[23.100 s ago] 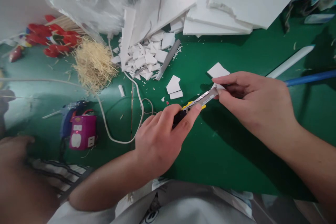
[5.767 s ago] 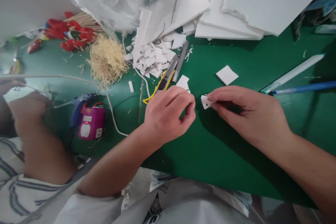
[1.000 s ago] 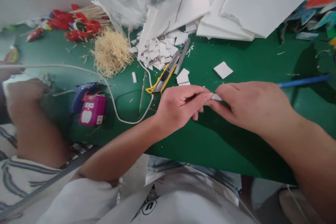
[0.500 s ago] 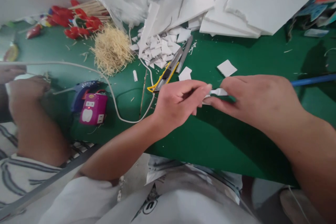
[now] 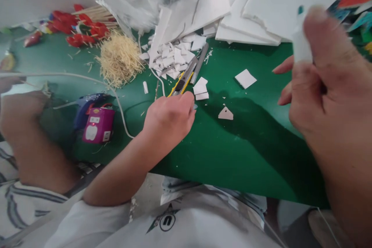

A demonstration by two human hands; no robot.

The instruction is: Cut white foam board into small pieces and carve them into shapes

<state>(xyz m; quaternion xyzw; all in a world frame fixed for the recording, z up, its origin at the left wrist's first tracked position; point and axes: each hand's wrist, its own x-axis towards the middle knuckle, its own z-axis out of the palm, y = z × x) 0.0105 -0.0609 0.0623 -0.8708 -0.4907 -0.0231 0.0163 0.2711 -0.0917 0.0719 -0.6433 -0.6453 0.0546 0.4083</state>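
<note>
My left hand (image 5: 170,118) is closed above the green table, beside the handle of a yellow and grey box cutter (image 5: 180,84). A small bluish-grey tip (image 5: 195,107) shows at its fingers; the rest of that piece is hidden. Raised at the right, close to the camera and blurred, my right hand (image 5: 325,73) grips a white marker-like tube (image 5: 301,44) with a dark green tip pointing up. Between the hands on the table lies a white foam triangle (image 5: 226,114) with a small dark hole. A white foam square (image 5: 245,79) and cut foam scraps (image 5: 201,88) lie behind it.
White foam sheets (image 5: 261,11) and a heap of foam bits (image 5: 170,60) are at the back. Leftward are a straw-coloured pile (image 5: 119,60), red pieces on sticks (image 5: 84,27), a blue glue gun (image 5: 84,108) and a magenta power block (image 5: 99,124). A co-worker's hands (image 5: 24,108) are far left.
My hands have moved apart. The right rose toward the camera with the white tube; the left moved left and down toward the cutter. The foam triangle on the table has come into view.
</note>
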